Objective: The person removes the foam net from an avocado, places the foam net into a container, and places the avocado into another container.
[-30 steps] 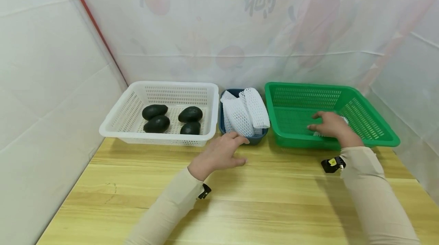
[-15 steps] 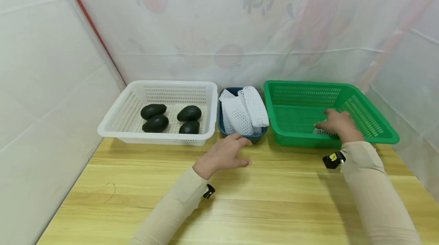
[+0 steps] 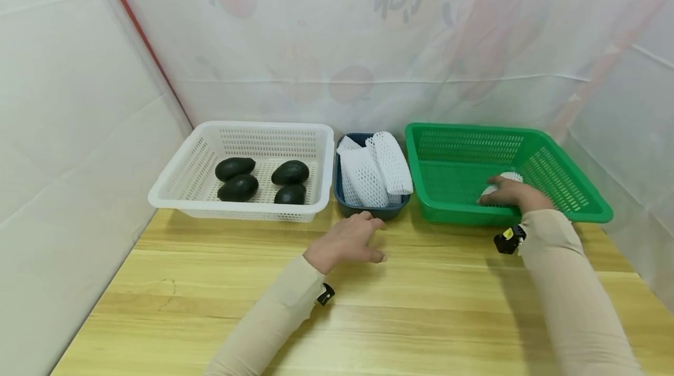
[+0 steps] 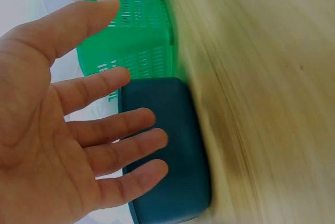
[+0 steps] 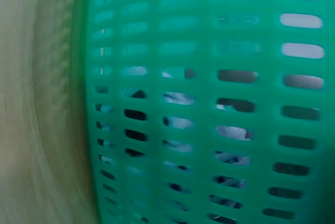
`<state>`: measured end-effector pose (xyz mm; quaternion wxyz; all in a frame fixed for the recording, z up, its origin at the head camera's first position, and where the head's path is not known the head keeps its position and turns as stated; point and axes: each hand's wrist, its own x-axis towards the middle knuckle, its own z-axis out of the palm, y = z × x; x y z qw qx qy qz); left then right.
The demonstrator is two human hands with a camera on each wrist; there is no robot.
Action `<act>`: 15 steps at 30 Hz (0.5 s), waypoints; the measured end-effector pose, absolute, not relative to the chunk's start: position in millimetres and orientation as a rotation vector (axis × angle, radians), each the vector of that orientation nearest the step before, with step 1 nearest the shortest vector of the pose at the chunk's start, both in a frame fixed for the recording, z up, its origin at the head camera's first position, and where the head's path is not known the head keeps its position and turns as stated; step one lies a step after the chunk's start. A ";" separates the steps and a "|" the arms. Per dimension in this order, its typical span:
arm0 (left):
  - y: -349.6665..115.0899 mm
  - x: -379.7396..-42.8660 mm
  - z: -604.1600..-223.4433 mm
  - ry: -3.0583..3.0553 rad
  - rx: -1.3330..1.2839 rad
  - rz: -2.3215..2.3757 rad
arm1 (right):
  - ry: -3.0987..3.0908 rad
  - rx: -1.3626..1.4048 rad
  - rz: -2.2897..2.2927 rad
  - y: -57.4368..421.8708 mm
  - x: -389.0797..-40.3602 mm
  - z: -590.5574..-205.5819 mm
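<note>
In the head view my right hand (image 3: 518,193) is inside the green basket (image 3: 447,215), thumb and fingers around a white foam net sleeve (image 3: 489,190). Part of the sleeve is hidden under the hand. Through the basket's slots, the right wrist view gives glimpses of white netting (image 5: 180,123) and dark patches. My left hand (image 3: 347,241) hovers near the front of a small dark blue bin (image 3: 371,212), its fingers spread and relaxed, holding nothing. More white foam net sleeves (image 3: 365,177) lie in that bin, and some rise above its rim.
At the left stands a white slotted basket (image 3: 242,208) with several dark avocados (image 3: 238,188) in it. The baskets and bin form a row along the back of the wooden table (image 3: 400,317). White sheeting (image 3: 295,25) hangs behind and at both sides.
My right hand has lowered and closed around the foam net sleeve, which now shows higher in the green basket. My left hand has drifted slightly right and toward the table's front.
</note>
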<state>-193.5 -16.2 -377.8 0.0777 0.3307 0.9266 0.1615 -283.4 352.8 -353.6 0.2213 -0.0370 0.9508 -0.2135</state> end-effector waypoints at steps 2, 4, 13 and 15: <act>-16.3 -193.7 -378.4 2.758 0.968 0.470 | 2.620 -0.100 -0.609 352.1 -283.4 -354.9; -16.8 -194.2 -379.5 2.748 0.956 0.468 | 2.616 -0.110 -0.619 351.3 -282.4 -354.6; -20.4 -196.1 -380.3 2.764 0.972 0.475 | 2.634 -0.094 -0.639 350.6 -282.4 -355.4; -20.8 -196.4 -380.3 2.767 0.982 0.480 | 2.646 -0.093 -0.635 349.6 -282.1 -355.4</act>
